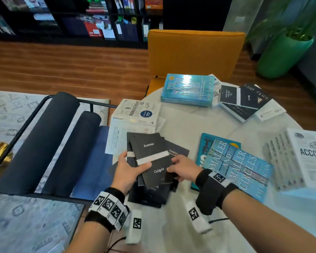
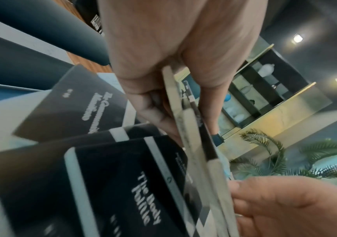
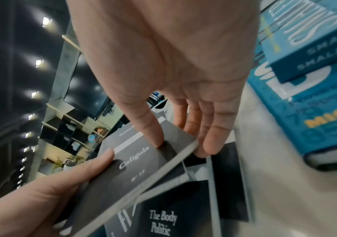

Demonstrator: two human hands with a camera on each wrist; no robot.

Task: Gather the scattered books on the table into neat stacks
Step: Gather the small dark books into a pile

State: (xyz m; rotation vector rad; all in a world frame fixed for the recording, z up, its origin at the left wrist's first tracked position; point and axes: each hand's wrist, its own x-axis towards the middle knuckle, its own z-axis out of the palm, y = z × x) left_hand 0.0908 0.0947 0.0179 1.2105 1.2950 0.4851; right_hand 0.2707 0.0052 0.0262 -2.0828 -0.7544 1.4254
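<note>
In the head view both hands hold up a small bundle of thin black books (image 1: pixel 151 157) over the near left of the white round table (image 1: pixel 186 121); the top cover reads "Caligula". My left hand (image 1: pixel 133 167) grips the bundle's left edge, thumb on the cover. My right hand (image 1: pixel 179 165) pinches the right edge, with the thumb on the Caligula book (image 3: pixel 143 162) and the fingers underneath. The left wrist view shows the bundle (image 2: pixel 185 128) edge-on in my left hand's fingers. Several more black books (image 1: pixel 150 196) lie fanned on the table below, among them "The Body Politic" (image 3: pixel 169 213).
Two blue books (image 1: pixel 239 167) overlap right of my hands, with white books (image 1: pixel 308 157) beyond them. A white Management book (image 1: pixel 135 112) lies behind my hands; a blue book (image 1: pixel 188 90) and black books (image 1: pixel 244 101) lie at the far side. An orange chair (image 1: pixel 193 52) and a dark-cushioned bench (image 1: pixel 44 139) flank the table.
</note>
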